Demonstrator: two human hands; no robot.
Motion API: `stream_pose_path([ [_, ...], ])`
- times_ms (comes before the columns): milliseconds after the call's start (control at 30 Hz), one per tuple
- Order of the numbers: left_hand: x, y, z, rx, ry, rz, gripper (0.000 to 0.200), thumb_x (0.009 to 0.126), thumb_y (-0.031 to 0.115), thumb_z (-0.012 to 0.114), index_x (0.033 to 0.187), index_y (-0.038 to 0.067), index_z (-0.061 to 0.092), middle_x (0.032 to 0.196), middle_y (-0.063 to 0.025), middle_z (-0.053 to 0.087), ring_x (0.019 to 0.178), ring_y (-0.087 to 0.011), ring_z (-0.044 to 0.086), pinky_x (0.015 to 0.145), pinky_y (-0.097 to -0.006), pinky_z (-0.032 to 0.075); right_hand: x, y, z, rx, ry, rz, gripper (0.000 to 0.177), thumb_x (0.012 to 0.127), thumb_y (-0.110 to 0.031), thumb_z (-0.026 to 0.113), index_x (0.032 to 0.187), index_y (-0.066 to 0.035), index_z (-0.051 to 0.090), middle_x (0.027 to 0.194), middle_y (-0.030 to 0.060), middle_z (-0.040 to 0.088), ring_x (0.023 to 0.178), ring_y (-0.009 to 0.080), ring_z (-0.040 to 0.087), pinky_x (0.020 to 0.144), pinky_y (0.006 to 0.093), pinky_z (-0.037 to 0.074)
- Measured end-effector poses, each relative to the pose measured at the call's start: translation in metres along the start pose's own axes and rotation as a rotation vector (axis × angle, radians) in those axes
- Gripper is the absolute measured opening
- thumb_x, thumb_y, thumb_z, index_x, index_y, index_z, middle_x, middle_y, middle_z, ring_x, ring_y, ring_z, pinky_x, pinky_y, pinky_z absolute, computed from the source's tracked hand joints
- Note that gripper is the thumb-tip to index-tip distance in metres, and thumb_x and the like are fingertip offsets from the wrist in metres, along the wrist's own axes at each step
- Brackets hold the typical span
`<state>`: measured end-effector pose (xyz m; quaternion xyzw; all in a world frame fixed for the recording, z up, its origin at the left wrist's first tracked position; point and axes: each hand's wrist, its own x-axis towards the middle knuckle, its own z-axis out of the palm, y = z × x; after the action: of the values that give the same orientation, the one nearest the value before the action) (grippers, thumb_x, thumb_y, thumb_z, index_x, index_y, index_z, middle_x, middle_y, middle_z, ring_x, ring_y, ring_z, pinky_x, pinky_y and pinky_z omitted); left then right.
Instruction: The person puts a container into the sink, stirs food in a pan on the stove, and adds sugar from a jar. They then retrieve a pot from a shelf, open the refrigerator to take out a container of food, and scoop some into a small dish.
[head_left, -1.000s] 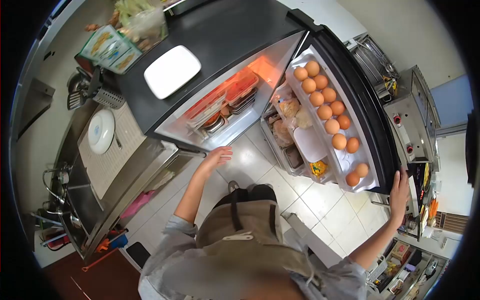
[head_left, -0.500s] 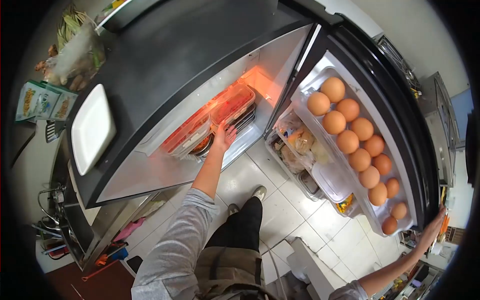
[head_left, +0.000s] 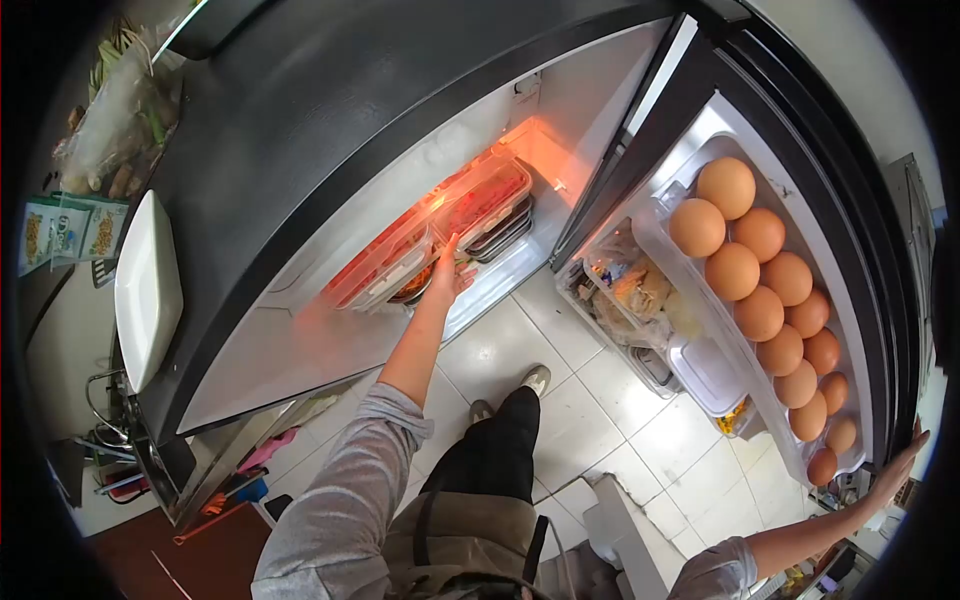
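Observation:
Inside the open fridge, my left hand (head_left: 451,276) touches the front of the stacked food containers (head_left: 485,208), its fingers apart and nothing held. Beside it on the left are more clear lidded boxes (head_left: 385,272), and a round container of orange food sits below them. My right hand (head_left: 903,465) rests with stretched fingers against the outer edge of the open fridge door (head_left: 880,330). Several brown eggs (head_left: 758,313) fill the door's upper rack. Lower door shelves hold bagged food (head_left: 640,300) and a lidded box (head_left: 706,378).
A white dish (head_left: 148,290) stands on the black fridge top (head_left: 300,110), near a bag of vegetables (head_left: 125,130) and green packets (head_left: 75,232). The tiled floor (head_left: 575,425) lies below, with a white object (head_left: 640,530) near my legs. A metal counter is at the left.
The view has shifted, so the fridge door and eggs appear farther right and larger. My left hand stays at the containers, its fingers slightly changed. My right hand remains at the door edge.

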<state>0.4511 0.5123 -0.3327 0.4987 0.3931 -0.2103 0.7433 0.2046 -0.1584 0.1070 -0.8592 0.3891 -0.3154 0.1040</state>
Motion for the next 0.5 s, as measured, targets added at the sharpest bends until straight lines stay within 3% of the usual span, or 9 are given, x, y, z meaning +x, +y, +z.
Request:
stream_pose_path([
  [133, -0.005, -0.024, -0.021, 0.016, -0.002, -0.048, 0.095, 0.068, 0.071, 0.057, 0.136, 0.012, 0.025, 0.132, -0.0184, 0.038, 0.113, -0.0295, 0.048, 0.089, -0.0395, 0.039, 0.004, 0.006, -0.004, -0.043, -0.014, -0.009, 0.069, 0.092, -0.059, 0.019, 0.133, -0.01, 0.045, 0.134, 0.0105, 0.046, 0.124, 0.0237, 0.041, 0.105, 0.0357, 0.026],
  [200, -0.006, -0.043, -0.04, 0.36, -0.11, 0.068, 0.09, 0.072, 0.067, 0.058, 0.136, 0.012, 0.027, 0.13, -0.0162, 0.04, 0.115, -0.0275, 0.048, 0.091, -0.0401, 0.039, 0.003, 0.004, -0.002, 0.012, -0.018, -0.022, 0.07, 0.092, -0.059, 0.019, 0.133, -0.009, 0.045, 0.134, 0.0102, 0.046, 0.124, 0.0237, 0.041, 0.105, 0.0362, 0.025],
  [233, -0.006, -0.052, -0.052, 0.352, -0.112, 0.06, 0.09, 0.072, 0.067, 0.058, 0.136, 0.012, 0.027, 0.13, -0.0162, 0.04, 0.115, -0.0275, 0.048, 0.091, -0.0401, 0.039, 0.0, -0.002, -0.002, 0.005, -0.019, -0.03, 0.07, 0.092, -0.059, 0.019, 0.133, -0.009, 0.045, 0.134, 0.0102, 0.046, 0.124, 0.0237, 0.041, 0.105, 0.0362, 0.025],
  [300, 0.001, -0.07, -0.082, 0.549, -0.074, -0.104, 0.083, 0.075, 0.062, 0.057, 0.135, 0.012, 0.029, 0.127, -0.0138, 0.043, 0.11, -0.0257, 0.051, 0.089, -0.0393, 0.04, -0.017, -0.031, -0.001, 0.013, 0.01, 0.053, 0.07, 0.092, -0.059, 0.02, 0.134, -0.008, 0.043, 0.136, 0.0149, 0.042, 0.126, 0.0273, 0.038, 0.105, 0.0357, 0.025],
  [433, 0.007, -0.099, -0.125, 0.407, 0.053, -0.111, 0.084, 0.074, 0.061, 0.059, 0.135, 0.012, 0.029, 0.128, -0.0123, 0.043, 0.105, -0.0259, 0.054, 0.087, -0.0397, 0.041, 0.017, 0.021, -0.009, 0.211, -0.077, 0.125, 0.072, 0.092, -0.06, 0.022, 0.135, -0.006, 0.041, 0.135, 0.0153, 0.042, 0.124, 0.0267, 0.039, 0.105, 0.0354, 0.025],
  [500, -0.001, -0.1, -0.128, 0.347, 0.193, -0.058, 0.088, 0.075, 0.054, 0.063, 0.139, 0.014, 0.017, 0.124, -0.0108, 0.045, 0.099, -0.0246, 0.057, 0.081, -0.037, 0.044, 0.016, 0.022, -0.01, 0.237, -0.08, 0.146, 0.073, 0.091, -0.061, 0.023, 0.135, -0.006, 0.04, 0.135, 0.0152, 0.042, 0.124, 0.0266, 0.04, 0.105, 0.0353, 0.025],
])
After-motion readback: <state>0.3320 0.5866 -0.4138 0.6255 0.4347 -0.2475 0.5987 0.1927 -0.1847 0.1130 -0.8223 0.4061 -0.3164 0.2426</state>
